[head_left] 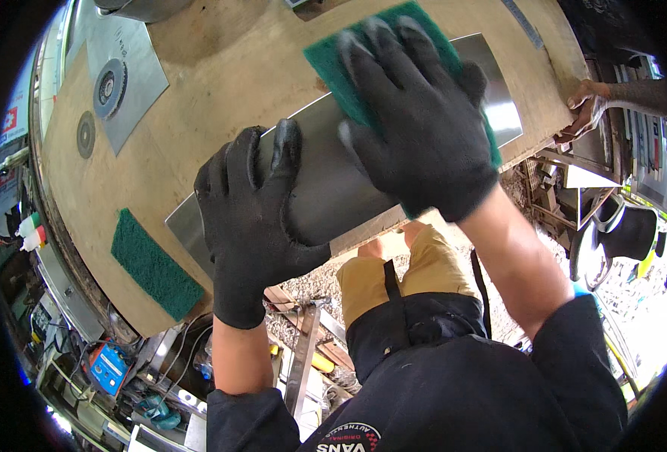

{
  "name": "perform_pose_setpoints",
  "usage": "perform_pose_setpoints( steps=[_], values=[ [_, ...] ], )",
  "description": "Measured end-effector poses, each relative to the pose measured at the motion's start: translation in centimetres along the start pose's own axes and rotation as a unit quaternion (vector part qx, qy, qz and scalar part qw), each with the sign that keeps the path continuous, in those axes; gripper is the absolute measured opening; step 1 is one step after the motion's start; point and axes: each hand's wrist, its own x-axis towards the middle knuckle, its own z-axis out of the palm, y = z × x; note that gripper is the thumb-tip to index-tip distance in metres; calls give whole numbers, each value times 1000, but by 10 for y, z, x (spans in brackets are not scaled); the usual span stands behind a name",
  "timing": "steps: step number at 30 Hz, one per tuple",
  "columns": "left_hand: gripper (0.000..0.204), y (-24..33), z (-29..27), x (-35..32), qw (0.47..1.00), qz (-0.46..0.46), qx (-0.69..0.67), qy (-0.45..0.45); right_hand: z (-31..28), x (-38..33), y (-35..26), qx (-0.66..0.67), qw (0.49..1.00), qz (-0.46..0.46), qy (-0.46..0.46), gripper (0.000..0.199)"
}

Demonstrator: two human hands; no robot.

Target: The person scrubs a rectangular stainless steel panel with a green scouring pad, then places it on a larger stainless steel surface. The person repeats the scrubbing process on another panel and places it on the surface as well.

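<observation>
A smooth grey metal sheet (326,162) lies slantwise along the near side of a wooden work table. My left hand (250,211), in a black glove, rests on its left part with the fingers spread and the thumb toward the near edge. On the right part, my gloved right hand (420,113) presses a green scouring pad (322,56) against the metal, fingers stretched over the pad. The palm hides the pad's middle. A second green scouring pad (156,264) lies on the table left of my left hand.
At the far left, a flap disc (110,89) sits on another metal sheet (141,71), beside a thin grey disc (85,134). A ruler (523,24) lies far right. Another person's hand (586,105) touches the table's right edge (533,143). A blue machine (109,369) stands lower left.
</observation>
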Motion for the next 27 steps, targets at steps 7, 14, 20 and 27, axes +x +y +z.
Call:
perform_pose_setpoints(
  steps=[7, 14, 20, 27],
  values=[
    [116, -3, 0, -2, 1000, 7, 24, -6, -15, -40, -8, 4, 998, 16, -60, 83],
    [127, 2, 1, -7, 999, -14, 32, 3, -18, -69, -11, 6, 999, 22, -39, 77],
    [117, -7, 9, -2, 999, 35, -1, 41, 21, 7, 10, -26, 998, -17, 56, 70],
    [119, -3, 3, -11, 999, 11, 30, 20, -23, -72, -15, -6, 1000, -5, -13, 79]
  ],
)
